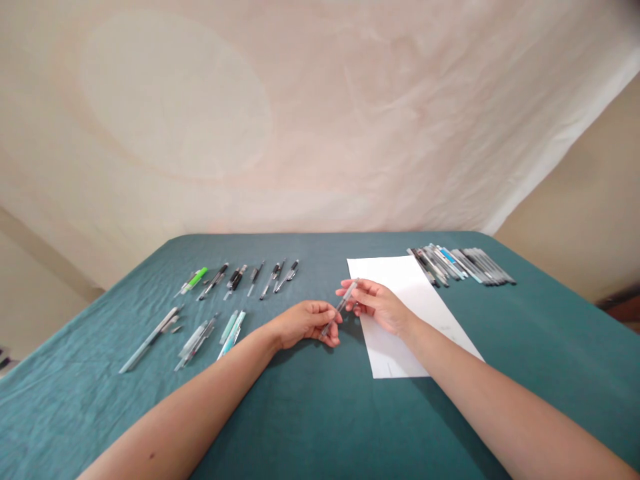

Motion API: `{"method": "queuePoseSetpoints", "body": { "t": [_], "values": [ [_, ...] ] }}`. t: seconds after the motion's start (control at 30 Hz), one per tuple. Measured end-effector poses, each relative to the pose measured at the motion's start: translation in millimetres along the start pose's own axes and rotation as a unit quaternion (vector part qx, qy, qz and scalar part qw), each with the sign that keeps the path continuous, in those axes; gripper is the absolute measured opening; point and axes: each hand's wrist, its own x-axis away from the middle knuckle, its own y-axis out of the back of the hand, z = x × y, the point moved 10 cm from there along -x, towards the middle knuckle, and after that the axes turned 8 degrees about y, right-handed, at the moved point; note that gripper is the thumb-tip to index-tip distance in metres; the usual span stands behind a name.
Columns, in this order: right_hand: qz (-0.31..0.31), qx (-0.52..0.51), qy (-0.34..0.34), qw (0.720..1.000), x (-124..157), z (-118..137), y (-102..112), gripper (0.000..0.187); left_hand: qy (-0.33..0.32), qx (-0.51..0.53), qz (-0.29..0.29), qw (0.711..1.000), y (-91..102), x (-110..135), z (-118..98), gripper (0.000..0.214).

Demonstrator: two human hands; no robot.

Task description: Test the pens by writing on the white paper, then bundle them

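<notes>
Between my two hands a slim translucent pen (pixel 342 308) is held at a slant above the table. My left hand (pixel 309 323) pinches its lower end near the left edge of the paper. The fingers of my right hand (pixel 376 303) close on the pen's upper, whitish end. Beneath my right hand and forearm lies a white sheet of paper (pixel 400 347), with a few faint marks near its lower part. The pen's tip is too small to make out.
On the left, disassembled pens lie in small groups, among them a green one (pixel 195 279), black ones (pixel 236 280), mint ones (pixel 231 333) and a long grey one (pixel 149 340). A row of pens (pixel 460 265) lies at the back right. The teal tablecloth (pixel 320 413) ends at a pale backdrop.
</notes>
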Motion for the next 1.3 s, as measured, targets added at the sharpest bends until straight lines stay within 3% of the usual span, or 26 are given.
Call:
{"method": "queuePoseSetpoints", "body": {
  "t": [0.17,0.37,0.53,0.7,0.87,1.03,1.2,1.3],
  "values": [
    [-0.013,0.012,0.016,1.0,-0.1,1.8,3.6,0.019,-0.001,-0.002,-0.006,1.0,0.9,-1.1,1.5,0.033],
    [-0.001,0.0,-0.002,1.0,0.8,0.3,-0.4,0.03,-0.001,0.0,-0.004,1.0,0.5,-0.7,0.7,0.033],
    [-0.013,0.016,0.015,1.0,-0.8,2.7,2.4,0.022,0.005,-0.003,-0.001,1.0,0.1,-1.4,1.9,0.032],
    [0.0,0.004,-0.003,1.0,0.3,0.9,-0.3,0.031,-0.003,0.005,0.002,1.0,0.4,-1.2,0.9,0.031],
    [-0.007,0.018,0.018,1.0,-0.2,3.7,3.5,0.019,-0.003,-0.004,0.002,1.0,0.7,-1.4,2.7,0.032],
    [-0.006,0.009,0.005,1.0,0.0,3.1,2.8,0.032,-0.004,0.0,-0.001,1.0,1.2,-1.3,1.8,0.034],
    [-0.016,0.02,0.019,0.999,-0.8,6.0,4.8,0.021,-0.001,-0.003,0.0,1.0,0.5,-1.3,1.9,0.034],
    [-0.014,0.008,0.019,1.0,-0.5,7.6,3.6,0.026,-0.003,-0.001,-0.002,1.0,0.8,-1.4,1.7,0.034]
  ]
}}
